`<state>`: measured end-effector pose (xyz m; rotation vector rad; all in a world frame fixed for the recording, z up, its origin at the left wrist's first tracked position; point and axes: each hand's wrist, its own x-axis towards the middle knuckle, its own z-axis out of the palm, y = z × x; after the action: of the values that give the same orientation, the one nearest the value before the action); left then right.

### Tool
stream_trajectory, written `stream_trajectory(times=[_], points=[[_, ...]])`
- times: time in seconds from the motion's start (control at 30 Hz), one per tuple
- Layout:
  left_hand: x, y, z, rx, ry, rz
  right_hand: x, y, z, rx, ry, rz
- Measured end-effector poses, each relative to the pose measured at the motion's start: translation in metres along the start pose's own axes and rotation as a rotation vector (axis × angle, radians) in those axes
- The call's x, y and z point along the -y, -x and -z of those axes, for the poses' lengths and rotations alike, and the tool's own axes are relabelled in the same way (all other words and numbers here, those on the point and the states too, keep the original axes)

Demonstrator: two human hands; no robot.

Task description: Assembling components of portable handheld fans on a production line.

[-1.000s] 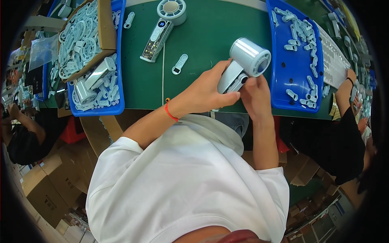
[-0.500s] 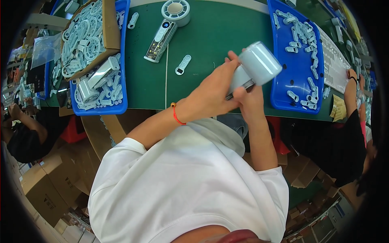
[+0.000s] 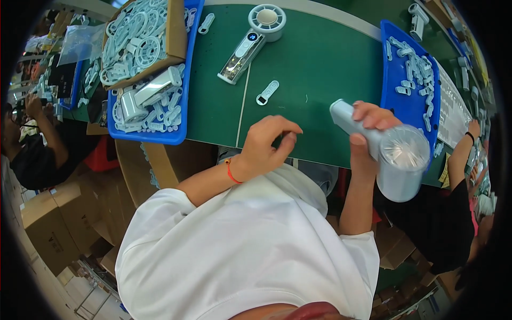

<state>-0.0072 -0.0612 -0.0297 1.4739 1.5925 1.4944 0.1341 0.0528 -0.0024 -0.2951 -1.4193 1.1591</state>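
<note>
My right hand (image 3: 368,128) is wrapped round the handle of a pale blue-grey handheld fan (image 3: 404,170). Its round head points toward me at the right, and the handle end points up and left. Over the table's near edge, my left hand (image 3: 266,144) is empty, its fingers curled with the thumb and forefinger a little apart. Beyond it lies a small pale cover piece (image 3: 268,93) with a dark window. Farther off, another handheld fan (image 3: 266,24) rests on the green table (image 3: 325,69), its handle's inside showing and a small display lit.
At the left a blue tray (image 3: 183,101) holds pale plastic parts and a cardboard box (image 3: 176,29) full of ring-shaped parts. Another blue tray (image 3: 392,88) with small covers stands at the right. Co-workers sit on both sides, one person's arm (image 3: 458,160) near the right tray.
My hands have parted. The fan has moved right and toward me in my right hand, turned so its handle points up and left; my left hand has let go of it.
</note>
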Motion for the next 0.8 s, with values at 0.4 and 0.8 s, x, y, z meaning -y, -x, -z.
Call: stream_trajectory(times=[0.4,0.8], points=[[-0.013,-0.041,-0.007,0.195,-0.584,-0.466,0.016,0.009,0.014,0.653,0.950,-0.300],[-0.011,-0.042,-0.026,0.131,-0.772,-0.485,0.002,0.033,0.041,0.597,1.074,-0.007]])
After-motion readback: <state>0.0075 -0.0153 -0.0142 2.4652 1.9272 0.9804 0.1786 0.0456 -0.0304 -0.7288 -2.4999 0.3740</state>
